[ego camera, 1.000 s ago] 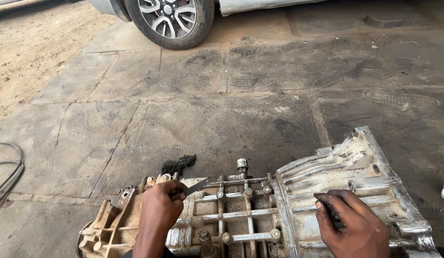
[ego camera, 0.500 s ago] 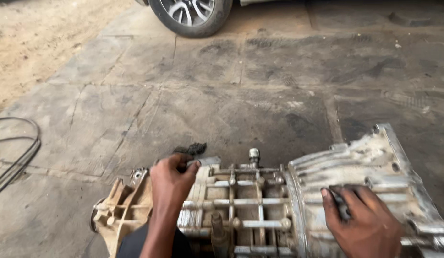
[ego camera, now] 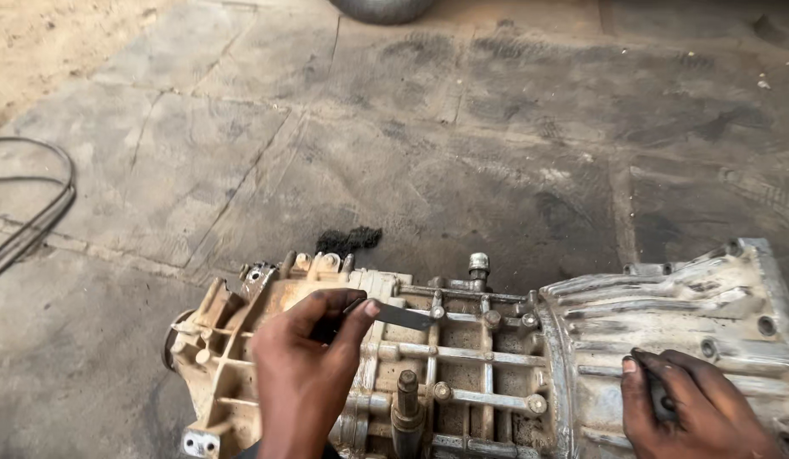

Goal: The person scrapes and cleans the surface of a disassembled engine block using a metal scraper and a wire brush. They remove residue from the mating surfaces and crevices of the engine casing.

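**Two hands on an opened gearbox lying on the concrete floor**

I am looking down at a grimy metal gearbox (ego camera: 496, 374) lying on its side on the concrete floor (ego camera: 411, 153). Its middle section is open, and I can see the shift rods (ego camera: 462, 353) running lengthwise inside, crossed by forks and bolts. The ribbed bell housing (ego camera: 666, 306) makes up the right end; the paler tail housing (ego camera: 233, 340) sits at the left.

My left hand (ego camera: 305, 374) is over the left part of the open section. Its thumb and forefinger are pinched on a thin, flat, dark metal strip (ego camera: 403, 316), which points to the right and ends just by one of the rod bolts. I cannot tell whether the tip of the strip touches the metal there.

My right hand (ego camera: 692, 412) rests on the ribbed bell housing near the lower right corner of the view. Its fingers are curled around a small dark object (ego camera: 662, 399), mostly hidden under them, so I cannot say what it is.

Just beyond the gearbox, on the floor, lies a small dark clump of greasy dirt (ego camera: 347, 240). A short threaded stud (ego camera: 478, 265) stands up from the far edge of the casing. At the far left a dark cable (ego camera: 37, 221) loops over the floor, well apart from the gearbox. At the top edge I can see the bottom of a tyre (ego camera: 381, 8), and sandy ground (ego camera: 46, 42) takes the upper left corner.
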